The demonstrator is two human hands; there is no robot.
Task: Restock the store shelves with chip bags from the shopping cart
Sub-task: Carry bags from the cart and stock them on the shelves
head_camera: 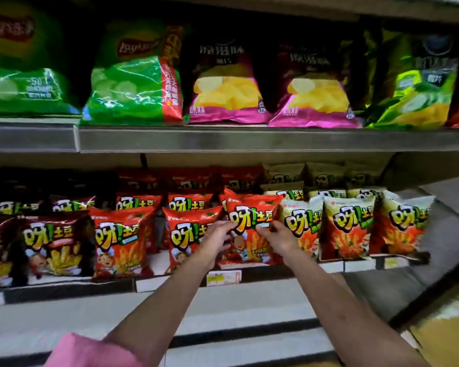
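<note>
A red chip bag (252,215) with yellow lettering stands upright at the front of the lower shelf (170,283), in a row of like bags. My left hand (217,238) holds its left edge with curled fingers. My right hand (277,235) grips its right edge, thumb on the front. Red bags (122,245) stand to its left, pale green-topped bags (347,229) to its right. The shopping cart is out of view.
The upper shelf (249,140) carries large green bags (135,86), pink-bottomed bags (228,88) and a lime bag (414,83). Dark maroon bags (56,242) fill the lower left. A price tag (223,278) hangs under the held bag. Cardboard (445,329) lies at lower right.
</note>
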